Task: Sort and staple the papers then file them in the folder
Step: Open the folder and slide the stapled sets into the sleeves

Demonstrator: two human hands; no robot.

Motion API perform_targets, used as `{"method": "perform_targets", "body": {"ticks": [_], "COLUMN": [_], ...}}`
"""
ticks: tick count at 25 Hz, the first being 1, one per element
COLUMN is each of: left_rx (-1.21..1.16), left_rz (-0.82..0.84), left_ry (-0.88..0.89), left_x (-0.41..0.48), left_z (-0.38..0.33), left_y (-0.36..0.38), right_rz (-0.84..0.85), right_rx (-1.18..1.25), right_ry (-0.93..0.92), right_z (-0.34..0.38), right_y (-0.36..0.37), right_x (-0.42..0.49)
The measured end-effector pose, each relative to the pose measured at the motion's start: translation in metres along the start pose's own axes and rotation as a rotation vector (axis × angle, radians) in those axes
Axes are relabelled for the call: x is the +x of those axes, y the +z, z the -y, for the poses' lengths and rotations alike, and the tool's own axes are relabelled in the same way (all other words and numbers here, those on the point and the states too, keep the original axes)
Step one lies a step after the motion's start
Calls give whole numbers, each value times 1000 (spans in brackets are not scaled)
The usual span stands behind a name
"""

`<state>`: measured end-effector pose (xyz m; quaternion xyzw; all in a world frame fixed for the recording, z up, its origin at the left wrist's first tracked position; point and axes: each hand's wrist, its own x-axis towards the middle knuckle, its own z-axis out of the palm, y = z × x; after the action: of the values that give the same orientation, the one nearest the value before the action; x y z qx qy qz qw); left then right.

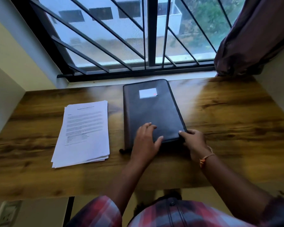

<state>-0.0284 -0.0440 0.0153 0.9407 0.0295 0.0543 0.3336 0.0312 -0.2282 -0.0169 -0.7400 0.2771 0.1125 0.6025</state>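
Head view: I see the folder (152,112) lying closed at mid-desk (236,112), its long axis running away from me toward the window and its labelled end farthest. The papers (84,133) sit stacked to its left, apart, with the same heading. My left hand (146,140) rests flat on the near cover, fingers spread. My right hand (193,140) grips the near right corner, thumb on top.

Both forearms reached to the near end of the folder (152,110)
The left hand (146,140) lay flat on it, fingers spread; the right hand (193,140) gripped its near right corner, thumb on top.
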Motion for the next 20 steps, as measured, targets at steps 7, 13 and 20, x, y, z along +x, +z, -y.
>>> {"method": "perform_targets", "body": {"ticks": [7, 13, 20], "left_rx": [-163, 46, -77], "left_rz": [96, -153, -564], "left_ry": [-357, -494, -281], "left_x": [86, 119, 78], "left_z": [-76, -89, -70], "left_y": [-39, -100, -119], "right_rz": [405, 644, 824], "right_rx": [45, 48, -141], "right_ry": [-480, -729, -933], "right_z": [55, 88, 104], "right_y": [5, 38, 52], "right_x": [-49, -81, -74]}}
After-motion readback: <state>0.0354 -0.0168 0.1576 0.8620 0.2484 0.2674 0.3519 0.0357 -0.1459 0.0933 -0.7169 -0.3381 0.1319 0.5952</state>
